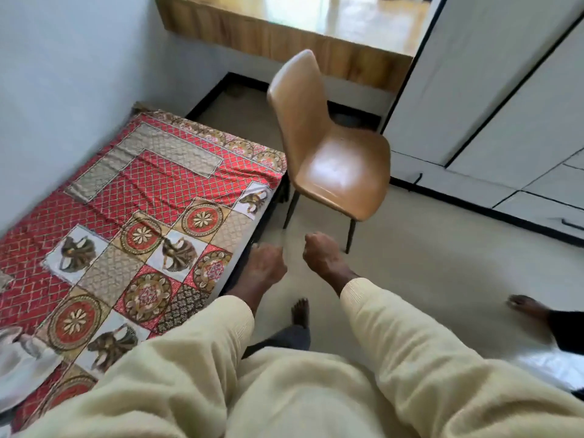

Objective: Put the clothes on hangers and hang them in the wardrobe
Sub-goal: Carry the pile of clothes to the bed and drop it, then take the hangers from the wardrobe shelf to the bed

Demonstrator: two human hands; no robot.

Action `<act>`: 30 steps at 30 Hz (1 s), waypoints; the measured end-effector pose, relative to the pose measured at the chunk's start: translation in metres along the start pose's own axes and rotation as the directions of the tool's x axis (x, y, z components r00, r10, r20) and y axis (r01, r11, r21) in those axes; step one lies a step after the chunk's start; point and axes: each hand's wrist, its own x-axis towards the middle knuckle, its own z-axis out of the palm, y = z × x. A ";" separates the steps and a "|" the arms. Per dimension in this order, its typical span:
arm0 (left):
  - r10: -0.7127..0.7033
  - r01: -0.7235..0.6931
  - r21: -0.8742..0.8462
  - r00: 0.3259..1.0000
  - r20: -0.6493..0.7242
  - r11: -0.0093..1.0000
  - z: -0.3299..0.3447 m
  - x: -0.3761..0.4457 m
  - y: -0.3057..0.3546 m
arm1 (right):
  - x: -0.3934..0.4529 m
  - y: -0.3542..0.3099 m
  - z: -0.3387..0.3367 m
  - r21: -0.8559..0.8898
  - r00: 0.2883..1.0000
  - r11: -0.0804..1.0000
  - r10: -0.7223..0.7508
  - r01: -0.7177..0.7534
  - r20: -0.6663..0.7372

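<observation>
My left hand (265, 263) hangs in front of me by the bed's corner, blurred, fingers relaxed and pointing down, holding nothing. My right hand (319, 251) is beside it over the floor, fingers curled into a fist with nothing in it. Both arms wear cream sleeves. A white garment (19, 368) lies on the bed at the lower left edge, partly cut off by the frame. The white wardrobe (505, 105) stands on the right with its doors closed. No hanger is in view.
A bed with a red patterned sheet (126, 191) fills the left. A tan chair (331, 159) stands just ahead of my hands, before a wooden desk (284, 36). My bare foot (300, 311) is on the beige floor. Another person's foot (524, 306) is at right.
</observation>
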 end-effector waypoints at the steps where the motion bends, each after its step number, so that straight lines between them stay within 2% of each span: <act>1: 0.026 -0.026 -0.001 1.000 -0.002 1.000 -0.004 0.018 0.017 | 0.007 0.021 -0.010 -0.012 0.999 0.999 0.030 -0.030 -0.013; 11: 0.255 -0.257 -0.021 0.965 -0.058 0.966 -0.067 0.216 0.208 | 0.094 0.230 -0.142 -0.032 0.951 0.956 0.285 -0.291 -0.120; 16: 0.373 -0.378 -0.027 0.920 -0.123 0.925 -0.118 0.306 0.312 | 0.147 0.335 -0.214 0.057 0.894 0.928 0.371 -0.369 -0.250; 21: 0.443 -0.449 0.000 0.883 -0.157 0.894 -0.160 0.386 0.405 | 0.188 0.435 -0.268 0.145 0.840 0.909 0.417 -0.391 -0.348; 24: 0.474 -0.489 -0.033 0.857 -0.202 0.871 -0.187 0.434 0.471 | 0.214 0.507 -0.313 0.144 0.834 0.912 0.410 -0.385 -0.370; 30: 0.395 -0.475 -0.157 0.841 -0.370 0.866 -0.255 0.527 0.620 | 0.266 0.665 -0.427 0.183 0.790 0.926 0.377 -0.330 -0.484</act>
